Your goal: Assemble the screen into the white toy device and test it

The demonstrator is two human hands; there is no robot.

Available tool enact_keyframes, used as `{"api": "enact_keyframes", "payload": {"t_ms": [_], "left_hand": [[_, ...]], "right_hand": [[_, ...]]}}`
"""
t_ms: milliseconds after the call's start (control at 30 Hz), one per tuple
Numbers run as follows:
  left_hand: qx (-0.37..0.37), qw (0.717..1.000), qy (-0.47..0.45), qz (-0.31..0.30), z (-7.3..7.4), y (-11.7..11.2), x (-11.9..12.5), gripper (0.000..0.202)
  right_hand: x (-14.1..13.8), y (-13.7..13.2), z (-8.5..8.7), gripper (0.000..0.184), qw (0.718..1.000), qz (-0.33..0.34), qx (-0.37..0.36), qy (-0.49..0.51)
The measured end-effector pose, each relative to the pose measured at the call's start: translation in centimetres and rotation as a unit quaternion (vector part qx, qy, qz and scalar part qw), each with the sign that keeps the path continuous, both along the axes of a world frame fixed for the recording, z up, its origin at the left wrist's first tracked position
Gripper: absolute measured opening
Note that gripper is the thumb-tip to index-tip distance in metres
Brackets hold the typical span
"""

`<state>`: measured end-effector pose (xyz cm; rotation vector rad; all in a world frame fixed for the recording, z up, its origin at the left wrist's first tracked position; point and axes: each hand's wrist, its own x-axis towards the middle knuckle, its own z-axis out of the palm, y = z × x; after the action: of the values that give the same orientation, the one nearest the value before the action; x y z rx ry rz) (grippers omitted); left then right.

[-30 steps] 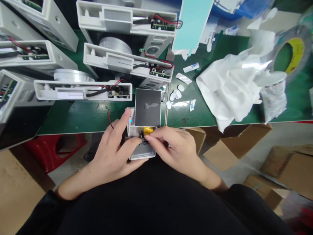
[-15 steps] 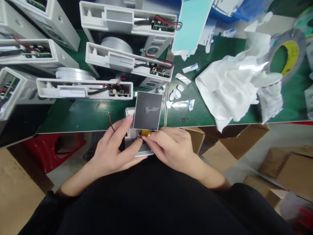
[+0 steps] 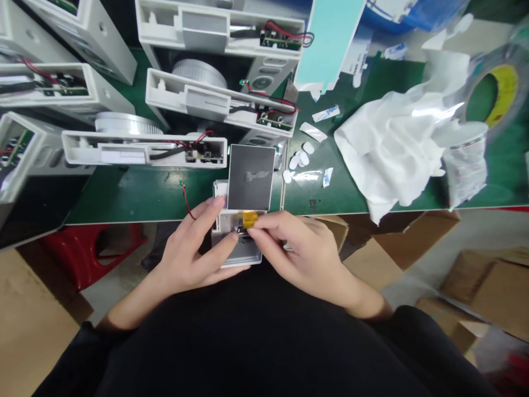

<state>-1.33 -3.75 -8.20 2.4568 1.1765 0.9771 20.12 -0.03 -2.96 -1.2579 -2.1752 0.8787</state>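
A small white and grey device housing (image 3: 243, 255) lies at the bench's front edge, its inside facing up. My left hand (image 3: 192, 248) grips it from the left, index finger on its upper corner and thumb over the inside. My right hand (image 3: 300, 248) pinches an amber flat ribbon cable (image 3: 249, 218) between thumb and index finger, just above the housing. That cable runs up toward a dark screen panel (image 3: 251, 179), which lies back side up beyond the housing. A thin red and black wire (image 3: 187, 199) sticks out beside my left fingers. The cable's lower end is hard to make out.
Several open white device cases (image 3: 144, 150) with wires and circuit boards stand at the back and left. On the right lie a white cloth (image 3: 384, 143), a tape roll (image 3: 491, 99), a plastic bag (image 3: 467, 165) and small white pads (image 3: 303, 159). Cardboard boxes (image 3: 479, 286) sit below.
My right hand has shifted slightly right and its fingers have lifted, showing more of the amber cable. The screen panel has moved a little up, away from me. My left hand stays nearly in place.
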Motion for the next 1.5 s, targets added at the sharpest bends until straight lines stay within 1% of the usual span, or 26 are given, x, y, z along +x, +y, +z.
{"api": "enact_keyframes", "payload": {"t_ms": [133, 333, 533, 667, 833, 1000, 1133, 1267, 1500], "left_hand": [[-0.012, 1.000, 0.008, 0.010, -0.09, 0.04, 0.04, 0.047], [-0.019, 1.000, 0.016, -0.003, 0.19, 0.25, 0.06, 0.043], [-0.023, 1.000, 0.016, 0.011, 0.09, 0.07, 0.16, 0.044], [-0.013, 1.000, 0.011, -0.001, 0.02, 0.05, 0.13, 0.042], [-0.018, 1.000, -0.004, 0.004, 0.07, 0.04, 0.10, 0.050], [-0.029, 1.000, 0.010, -0.002, 0.29, 0.01, 0.10, 0.049], [-0.039, 0.999, 0.030, -0.001, 0.50, 0.11, 0.14, 0.046], [-0.011, 1.000, 0.028, -0.002, 0.56, 0.37, 0.28, 0.040], [-0.007, 0.999, 0.043, -0.010, 0.69, 0.41, 0.23, 0.041]], "right_hand": [[0.05, 0.15, 0.23, 0.008, 0.999, -0.040, -0.031, 0.004], [0.02, 0.19, 0.34, 0.010, 1.000, -0.013, -0.022, -0.001], [-0.11, 0.19, 0.33, 0.010, 0.999, -0.032, -0.027, -0.005], [-0.04, 0.21, 0.26, 0.009, 0.999, -0.031, -0.031, -0.005], [0.21, 0.18, 0.21, 0.009, 0.998, -0.051, -0.032, 0.002], [0.48, 0.21, 0.22, 0.010, 0.999, -0.037, -0.013, -0.010], [0.58, 0.34, 0.08, 0.008, 0.999, -0.027, -0.001, 0.016], [0.59, 0.39, -0.20, 0.008, 0.999, -0.031, -0.012, 0.026], [0.64, 0.38, -0.35, 0.008, 0.998, -0.041, -0.038, 0.042]]}}
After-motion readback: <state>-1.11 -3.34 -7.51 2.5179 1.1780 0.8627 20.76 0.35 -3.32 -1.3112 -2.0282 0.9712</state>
